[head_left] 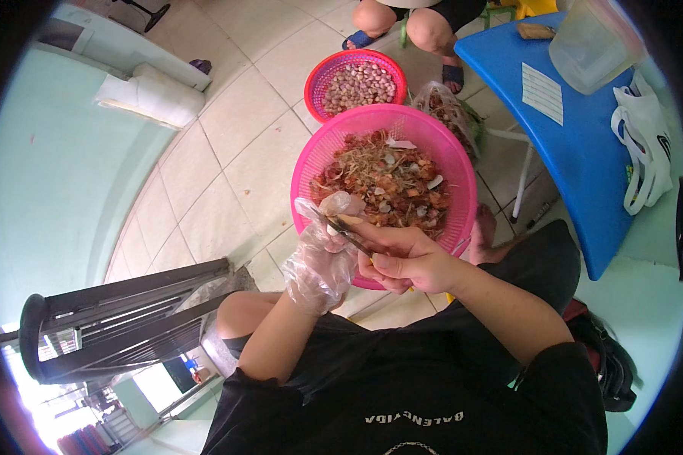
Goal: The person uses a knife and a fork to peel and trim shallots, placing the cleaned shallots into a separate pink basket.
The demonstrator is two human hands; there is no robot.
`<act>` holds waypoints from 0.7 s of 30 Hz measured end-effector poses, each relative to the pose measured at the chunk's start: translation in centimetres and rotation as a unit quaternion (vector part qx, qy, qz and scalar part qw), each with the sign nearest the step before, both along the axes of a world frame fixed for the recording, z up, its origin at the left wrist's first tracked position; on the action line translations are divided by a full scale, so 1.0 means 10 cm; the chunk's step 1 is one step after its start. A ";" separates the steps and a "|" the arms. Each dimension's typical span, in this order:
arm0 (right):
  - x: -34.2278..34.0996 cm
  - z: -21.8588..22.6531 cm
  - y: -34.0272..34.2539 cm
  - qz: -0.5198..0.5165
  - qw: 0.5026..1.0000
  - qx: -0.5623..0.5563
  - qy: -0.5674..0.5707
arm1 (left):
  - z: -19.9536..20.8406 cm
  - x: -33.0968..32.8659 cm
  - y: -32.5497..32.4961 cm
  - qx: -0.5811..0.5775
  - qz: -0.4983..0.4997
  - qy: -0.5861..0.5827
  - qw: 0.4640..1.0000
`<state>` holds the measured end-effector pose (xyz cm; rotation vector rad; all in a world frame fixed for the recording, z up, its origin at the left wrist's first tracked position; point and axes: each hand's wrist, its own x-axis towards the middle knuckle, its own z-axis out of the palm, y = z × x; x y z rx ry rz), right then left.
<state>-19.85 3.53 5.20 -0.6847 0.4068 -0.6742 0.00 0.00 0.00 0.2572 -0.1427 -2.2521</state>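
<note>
My left hand (326,246) wears a clear plastic glove, its fingers closed on something small and mostly hidden. Bare, my right hand (410,256) grips a small dark knife (349,235), whose narrow blade points up-left and meets the gloved fingers. Both hands are over the near edge of a large pink basket (467,178). Inside it lies a heap of dry brown and orange skins, stringy roots and a few pale pieces (387,178). Beyond it stands a smaller red basket (310,91) of purplish shallots (362,87).
A clear bag of scraps (451,114) leans beside the pink basket. At right is a blue table (501,57) with a plastic tub (593,49), paper and a white bag (645,144). Another person's legs (432,30) are at the far side; a dark railing (129,303) stands left.
</note>
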 end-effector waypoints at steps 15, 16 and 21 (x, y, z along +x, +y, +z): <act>0.06 -0.13 -0.07 -0.105 0.991 0.031 0.070 | 0.26 -0.12 -0.06 0.052 0.128 -0.262 0.955; 0.06 -0.13 -0.07 -0.106 0.992 0.035 0.064 | 0.22 -0.12 -0.07 0.011 0.130 -0.312 0.941; 0.05 -0.06 -0.07 -0.096 0.994 0.050 0.023 | 0.34 -0.11 -0.10 -0.001 0.090 -0.368 0.926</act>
